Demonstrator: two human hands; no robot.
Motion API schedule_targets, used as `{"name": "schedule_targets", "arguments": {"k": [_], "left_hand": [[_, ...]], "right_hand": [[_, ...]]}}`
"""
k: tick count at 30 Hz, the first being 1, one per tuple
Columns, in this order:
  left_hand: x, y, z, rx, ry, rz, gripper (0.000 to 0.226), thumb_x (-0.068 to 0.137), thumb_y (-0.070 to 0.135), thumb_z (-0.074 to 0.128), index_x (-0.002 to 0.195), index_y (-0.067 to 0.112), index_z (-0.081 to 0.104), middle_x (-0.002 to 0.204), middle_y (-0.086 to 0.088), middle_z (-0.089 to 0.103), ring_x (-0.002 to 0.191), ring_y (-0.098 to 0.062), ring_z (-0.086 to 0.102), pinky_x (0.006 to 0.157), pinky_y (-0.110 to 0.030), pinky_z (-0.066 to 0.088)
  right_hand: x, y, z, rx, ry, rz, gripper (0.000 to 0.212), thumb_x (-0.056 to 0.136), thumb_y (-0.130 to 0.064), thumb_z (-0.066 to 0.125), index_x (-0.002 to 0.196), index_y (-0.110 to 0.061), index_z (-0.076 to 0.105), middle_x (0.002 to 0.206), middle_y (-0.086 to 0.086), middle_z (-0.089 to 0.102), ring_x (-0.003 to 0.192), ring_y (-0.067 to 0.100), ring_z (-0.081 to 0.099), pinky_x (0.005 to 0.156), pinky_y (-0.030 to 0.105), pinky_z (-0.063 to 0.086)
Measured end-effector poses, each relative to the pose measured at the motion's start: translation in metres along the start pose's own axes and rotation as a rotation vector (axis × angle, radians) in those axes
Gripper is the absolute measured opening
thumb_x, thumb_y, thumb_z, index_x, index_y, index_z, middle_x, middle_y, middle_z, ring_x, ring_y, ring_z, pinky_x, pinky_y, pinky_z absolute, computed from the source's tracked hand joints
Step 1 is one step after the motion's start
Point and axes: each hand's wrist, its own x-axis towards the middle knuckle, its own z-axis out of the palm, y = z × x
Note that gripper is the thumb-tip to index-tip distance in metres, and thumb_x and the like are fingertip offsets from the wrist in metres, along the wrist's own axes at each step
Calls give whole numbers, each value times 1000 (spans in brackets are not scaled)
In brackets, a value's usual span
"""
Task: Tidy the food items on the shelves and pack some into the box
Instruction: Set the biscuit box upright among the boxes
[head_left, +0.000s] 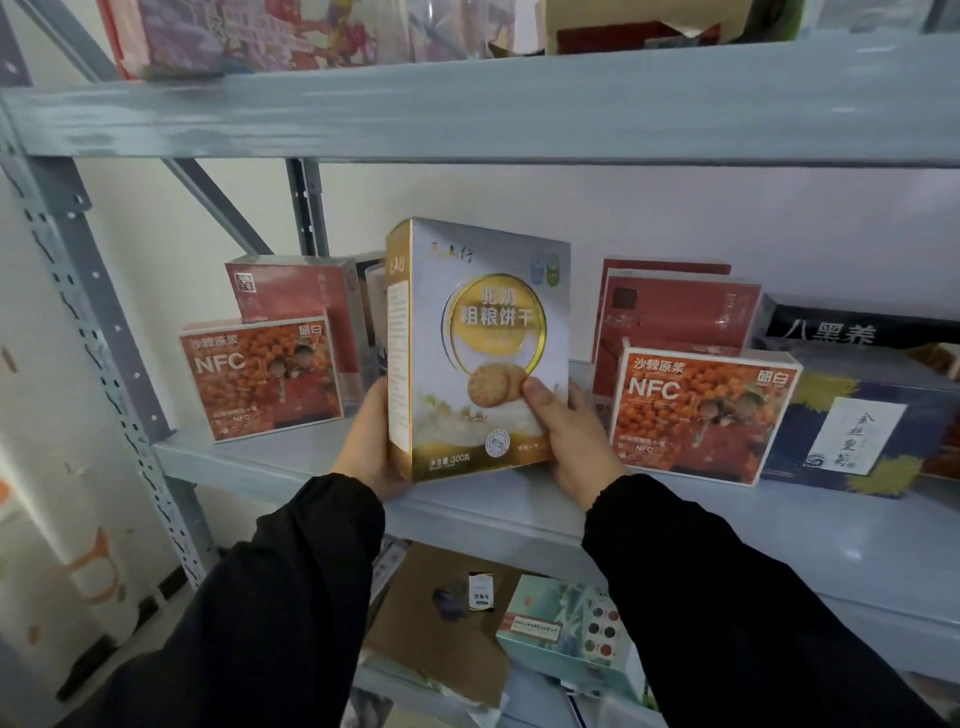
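Note:
A white and gold biscuit box (467, 332) stands upright at the front of the middle grey shelf (270, 457), held between both hands. My left hand (366, 441) grips its left side from behind. My right hand (569, 431) holds the lower right corner, thumb across the front. An orange NFC juice box (260, 376) stands to the left and another NFC box (701, 415) to the right, each in front of red boxes (291, 291) (680, 312). A brown cardboard box (447, 613) lies on the shelf below.
A dark blue gift box (857, 431) and a black box (852, 327) sit at the far right of the shelf. A teal carton (561, 629) lies below. The upper shelf beam (467, 109) runs overhead with colourful packages. A perforated upright (93, 332) stands at left.

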Motion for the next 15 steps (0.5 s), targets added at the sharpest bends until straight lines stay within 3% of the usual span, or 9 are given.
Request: {"name": "schedule_targets", "arguments": {"k": [3,6,8,10,15], "left_hand": [[3,-7,0,42,33,87,58,109,52,33,133,9,65,129,-21,70,119,-36,69,97,-46,55],[7,-15,-5,153,72,197,58,111,50,32,125,5,66,130,-27,67,118,-34,68,94,-40,57],[8,-17,-6,241,68,267,43,101,47,53,119,11,69,125,-20,72,115,-32,69,99,-45,56],[7,-19,-5,332,103,315,49,83,48,73,120,17,66,119,-12,75,113,-33,71,105,-56,52],[7,-23,-8,404,108,346,64,76,55,78,128,21,62,124,-7,74,116,-30,71,107,-58,51]], "right_hand": [[3,1,-2,6,67,-50,70,68,-36,85,132,-22,61,120,7,76,108,27,74,101,53,57],[6,4,-6,-38,113,-110,83,66,-42,92,139,-27,56,125,0,74,114,21,72,105,51,55],[4,3,-5,-95,119,-132,90,63,-52,96,140,-35,54,128,-5,72,118,16,70,106,47,54],[2,3,-5,-115,115,-133,100,58,-59,96,144,-35,51,130,-5,71,120,17,69,105,47,55],[2,4,-8,-108,80,-144,86,70,-46,93,144,-36,49,127,-3,71,117,16,70,103,47,57]]}}
